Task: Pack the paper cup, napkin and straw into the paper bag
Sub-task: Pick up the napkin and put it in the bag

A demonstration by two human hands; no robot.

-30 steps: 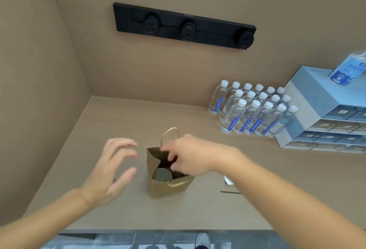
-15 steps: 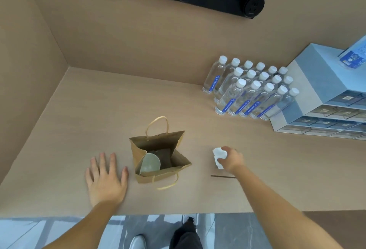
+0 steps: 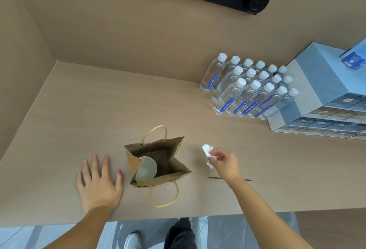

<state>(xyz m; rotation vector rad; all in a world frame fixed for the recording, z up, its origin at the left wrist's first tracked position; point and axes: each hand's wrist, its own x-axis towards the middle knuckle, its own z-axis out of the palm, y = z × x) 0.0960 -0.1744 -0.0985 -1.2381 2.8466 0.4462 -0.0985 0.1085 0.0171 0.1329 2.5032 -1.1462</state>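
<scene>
Bare and spread flat, the left hand (image 3: 100, 184) rests on the tan wooden counter (image 3: 122, 110), gripping nothing. Just to its right stands the open brown paper bag (image 3: 158, 166), the pale paper cup (image 3: 146, 169) tipped inside. Further right, the right hand (image 3: 224, 164) pinches the crumpled white napkin (image 3: 208, 154) in its fingertips; the thin dark straw (image 3: 215, 178) lies just under that wrist. With nobody bracing the bag, a brushed rim could tip it, and the flimsy napkin could slip free.

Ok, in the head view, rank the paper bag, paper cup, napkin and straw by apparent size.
1. paper bag
2. paper cup, inside the bag
3. napkin, partly hidden by the right hand
4. straw: long but very thin, partly hidden, so unsure against the napkin
</scene>
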